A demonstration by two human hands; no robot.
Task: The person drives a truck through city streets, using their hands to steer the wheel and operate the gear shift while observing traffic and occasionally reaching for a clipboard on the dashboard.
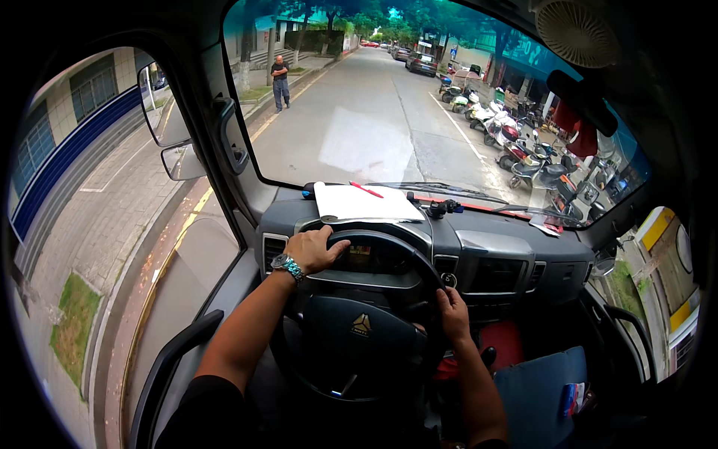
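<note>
Both of my hands are on the black steering wheel (416,258) of a vehicle cab. My left hand (313,251) wraps over the upper left of the rim, its thumb lying along it, with a metal-banded watch (289,266) on that wrist. At the right side of the rim, my right hand (453,313) is closed, its fingers partly hidden. Behind the wheel sits a dim instrument display (360,253). White paper sheets (351,205) lie on the dashboard above it, and a red pen (366,190) rests on them.
Through the windshield, a person (280,84) stands on the road's left side. Parked scooters (508,138) line the right, with dark cars (422,63) farther up. A side mirror (163,105) hangs outside left. The gear lever (488,355) stands beside a blue seat (535,393).
</note>
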